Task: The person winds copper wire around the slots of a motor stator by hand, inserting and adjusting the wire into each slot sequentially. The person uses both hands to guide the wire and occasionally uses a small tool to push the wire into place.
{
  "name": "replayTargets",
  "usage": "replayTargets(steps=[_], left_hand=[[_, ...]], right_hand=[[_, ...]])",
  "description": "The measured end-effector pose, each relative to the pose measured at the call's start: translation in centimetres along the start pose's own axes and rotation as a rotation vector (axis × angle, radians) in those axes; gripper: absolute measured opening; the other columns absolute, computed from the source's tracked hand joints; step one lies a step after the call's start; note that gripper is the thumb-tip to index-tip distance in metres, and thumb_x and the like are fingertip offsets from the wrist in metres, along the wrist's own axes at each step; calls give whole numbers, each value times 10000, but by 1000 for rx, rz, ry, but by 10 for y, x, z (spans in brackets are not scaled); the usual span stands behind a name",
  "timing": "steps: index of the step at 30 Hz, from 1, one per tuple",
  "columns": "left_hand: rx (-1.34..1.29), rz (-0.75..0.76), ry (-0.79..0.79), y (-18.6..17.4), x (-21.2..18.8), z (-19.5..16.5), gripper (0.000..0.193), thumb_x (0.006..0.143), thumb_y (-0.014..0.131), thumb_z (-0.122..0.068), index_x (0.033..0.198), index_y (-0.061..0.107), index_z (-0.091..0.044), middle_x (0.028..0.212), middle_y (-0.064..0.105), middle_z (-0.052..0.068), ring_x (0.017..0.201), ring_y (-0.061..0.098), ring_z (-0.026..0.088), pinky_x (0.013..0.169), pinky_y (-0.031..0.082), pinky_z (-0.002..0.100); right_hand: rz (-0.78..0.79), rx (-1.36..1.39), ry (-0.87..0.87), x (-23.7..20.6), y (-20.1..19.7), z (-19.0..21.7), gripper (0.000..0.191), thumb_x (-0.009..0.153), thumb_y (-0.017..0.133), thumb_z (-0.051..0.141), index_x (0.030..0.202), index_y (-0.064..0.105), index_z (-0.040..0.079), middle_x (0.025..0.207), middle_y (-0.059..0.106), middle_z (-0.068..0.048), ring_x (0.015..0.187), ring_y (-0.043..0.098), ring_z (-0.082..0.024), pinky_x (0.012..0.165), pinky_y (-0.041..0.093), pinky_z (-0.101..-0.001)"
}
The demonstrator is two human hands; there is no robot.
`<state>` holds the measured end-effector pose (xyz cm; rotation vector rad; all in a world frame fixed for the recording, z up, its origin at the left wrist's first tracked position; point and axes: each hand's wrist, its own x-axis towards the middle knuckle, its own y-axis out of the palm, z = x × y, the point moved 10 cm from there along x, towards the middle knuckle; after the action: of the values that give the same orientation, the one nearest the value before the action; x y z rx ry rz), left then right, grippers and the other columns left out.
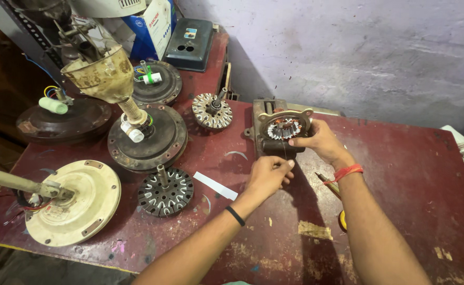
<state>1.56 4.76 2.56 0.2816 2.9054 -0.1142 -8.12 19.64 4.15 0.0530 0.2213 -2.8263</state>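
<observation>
Both forearms reach in from the bottom edge over the worn red table (411, 174), the largest thing in view. On its left side lie big fan motor housings: a cream one (76, 203) at the near corner, a dark brown one (148, 138) beyond it with a rusty cream canopy cup (105, 76) on its rod, and two more dark housings behind. At the far end stands a blue and white carton (155, 26), upright and partly cut off by the frame, with a dark grey box (190, 43) bearing a small pale label just to its right. Smaller are two bare slotted stator cores: a dark one (166, 191) near the cream housing and a copper-wound one (212, 110) farther back. A white paper strip (215, 186) lies flat beside the left hand.

The right hand (320, 141), a red thread at its wrist, grips the rim of a small wound stator (284, 128) clamped in a rusty winding fixture (268, 119) at mid-table. The left hand (268, 175), black band at its wrist, is closed with its fingertips pinching a thin copper wire (283, 153) running up to that stator.
</observation>
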Motion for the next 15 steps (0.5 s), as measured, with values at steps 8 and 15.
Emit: replayTargets(steps=[8,15], left_hand=[[12,91,-24,3,-3,24,217,971,660,-220,970,741,-18,721,727,38,576,641,78,519,520,268],[78,103,-21,-3,-19,19,219,967,666,-204,972,757,-5,691,721,41,571,642,76,544,530,257]], right_hand=[[27,21,2,0,0,-5,414,734,816,-2,1137,724,-7,1056,744,-36,953,661,-126,873,528,-315],[27,-58,21,-1,1,0,403,740,817,28,1133,733,-8,1043,748,-35,947,656,-126,876,522,-312]])
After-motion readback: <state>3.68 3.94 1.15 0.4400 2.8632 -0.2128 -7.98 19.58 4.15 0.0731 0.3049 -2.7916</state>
